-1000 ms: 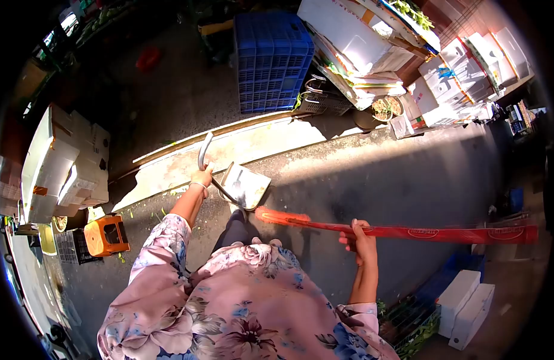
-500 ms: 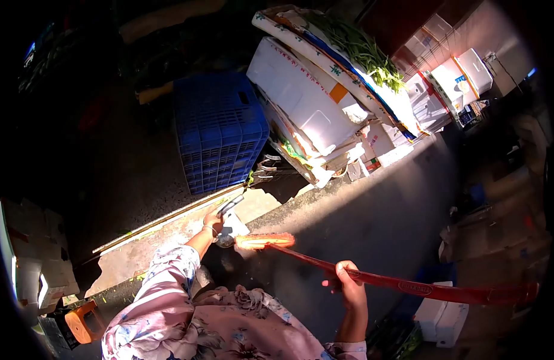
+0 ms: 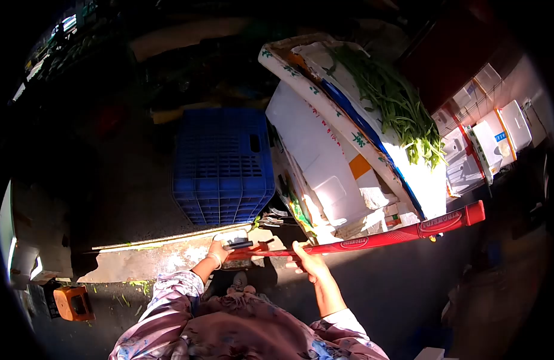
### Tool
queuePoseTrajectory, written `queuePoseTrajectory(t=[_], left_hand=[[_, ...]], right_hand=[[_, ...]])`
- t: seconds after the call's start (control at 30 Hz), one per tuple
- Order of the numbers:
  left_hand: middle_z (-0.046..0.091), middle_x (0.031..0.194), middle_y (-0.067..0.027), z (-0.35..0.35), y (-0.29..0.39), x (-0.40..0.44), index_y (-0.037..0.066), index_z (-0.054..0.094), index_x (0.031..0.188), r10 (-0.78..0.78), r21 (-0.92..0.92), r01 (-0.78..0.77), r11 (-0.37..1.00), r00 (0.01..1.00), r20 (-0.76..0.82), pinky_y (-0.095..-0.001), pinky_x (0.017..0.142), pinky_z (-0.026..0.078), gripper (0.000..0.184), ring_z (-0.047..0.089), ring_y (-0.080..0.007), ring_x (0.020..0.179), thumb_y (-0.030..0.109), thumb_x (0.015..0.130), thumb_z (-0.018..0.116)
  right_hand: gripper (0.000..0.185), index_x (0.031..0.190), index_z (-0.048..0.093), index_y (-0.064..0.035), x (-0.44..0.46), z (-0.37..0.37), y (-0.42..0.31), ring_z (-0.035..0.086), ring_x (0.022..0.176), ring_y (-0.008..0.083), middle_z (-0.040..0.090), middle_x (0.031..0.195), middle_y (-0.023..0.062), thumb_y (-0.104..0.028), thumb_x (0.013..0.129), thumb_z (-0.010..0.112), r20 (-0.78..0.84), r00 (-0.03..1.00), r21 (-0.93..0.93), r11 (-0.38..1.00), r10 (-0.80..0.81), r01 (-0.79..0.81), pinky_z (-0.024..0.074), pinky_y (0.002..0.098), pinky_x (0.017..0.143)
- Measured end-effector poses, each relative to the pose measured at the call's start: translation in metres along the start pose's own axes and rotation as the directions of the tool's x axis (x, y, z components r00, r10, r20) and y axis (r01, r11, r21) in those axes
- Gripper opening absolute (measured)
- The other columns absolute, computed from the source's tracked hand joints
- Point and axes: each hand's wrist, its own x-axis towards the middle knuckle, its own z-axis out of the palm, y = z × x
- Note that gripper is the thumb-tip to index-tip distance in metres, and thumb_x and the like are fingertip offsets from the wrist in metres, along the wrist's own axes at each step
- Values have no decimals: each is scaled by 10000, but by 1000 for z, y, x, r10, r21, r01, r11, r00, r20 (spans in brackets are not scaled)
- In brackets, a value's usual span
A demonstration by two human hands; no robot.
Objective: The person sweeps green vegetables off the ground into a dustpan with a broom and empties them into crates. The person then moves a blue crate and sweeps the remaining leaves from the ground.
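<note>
My left hand (image 3: 219,250), with a bracelet at the wrist, is closed round the dark grey end of the dustpan handle (image 3: 238,245). The dustpan's pan is mostly hidden in shadow beyond the hands. My right hand (image 3: 310,264) grips the red broom handle (image 3: 403,234), its thumb along the top. The handle slants up to the right. Its lower part runs left to beside my left hand, and the broom's bristles cannot be made out.
Just beyond my hands stand blue crates (image 3: 223,174). White foam boxes (image 3: 319,162) are stacked right of them, topped with green leafy vegetables (image 3: 397,102). An orange stool (image 3: 73,303) and more boxes (image 3: 25,252) are at the left.
The view has shifted towards the crates and foam boxes. The broom's outer end has swung upward, and its lower end is now close to my left hand. Both hands keep their grips.
</note>
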Motion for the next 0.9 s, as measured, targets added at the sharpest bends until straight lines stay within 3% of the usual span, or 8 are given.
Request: queuePoseTrajectory(t=[0.13,0.27,0.37,0.5,0.57,0.67,0.73,0.9], left_hand=[[596,775,-159,-14,8,-24,27,574,858,-366,17,367,930,929,-55,-308,671,448,397,577,-270,759,199,538,734],[583,714,-153,-12,-11,-47,35,492,783,-452,-95,443,891,883,-124,-307,641,439,240,572,-257,704,164,639,634],[580,692,-104,5,-36,-46,45,491,774,-337,-452,225,863,924,-184,-271,612,427,159,554,-176,659,122,687,600],[587,740,-114,3,-31,-34,67,513,848,-338,-310,267,912,919,-202,-301,640,429,180,558,-236,684,168,713,577],[562,714,-58,3,-20,-32,53,491,778,-336,-307,266,914,920,-200,-249,645,412,49,522,-139,687,15,749,504],[566,676,-92,20,-42,-35,53,479,779,-236,-373,125,919,934,-268,-303,611,431,165,554,-202,666,123,704,607],[541,655,-61,5,-15,-49,46,457,791,-334,-651,201,732,938,-87,-287,601,434,217,534,-148,671,88,684,640],[548,821,-98,-5,-11,-70,43,391,997,-338,-411,264,873,934,-117,-277,698,437,407,530,-161,742,105,684,645]], right_hand=[[365,961,469,-71,75,16,-18,584,557,146,594,702,83,-377,772,527,137,990,-133,989,-45,63,385,202,385],[316,904,488,-34,115,39,-37,567,517,149,579,672,95,-330,794,512,194,959,-193,950,-208,245,398,213,377],[346,753,490,34,140,48,-44,547,436,177,560,582,111,-308,807,496,227,922,-311,873,-315,375,460,256,403],[412,657,531,12,124,64,-67,561,443,156,571,531,106,-358,820,451,222,920,-388,836,-323,387,427,263,430],[445,682,456,47,131,72,-72,545,398,201,549,512,155,-374,825,432,244,915,-292,875,-323,386,443,267,376],[380,726,435,20,152,85,-65,530,373,181,553,513,138,-347,823,442,197,935,-222,916,-294,335,416,248,343],[259,812,415,-26,190,86,-42,515,362,154,551,519,100,-277,807,481,154,935,-213,913,-319,347,367,238,297],[228,913,377,-48,222,84,-41,532,391,157,562,571,96,-203,793,493,174,935,-288,892,-309,348,361,243,291]])
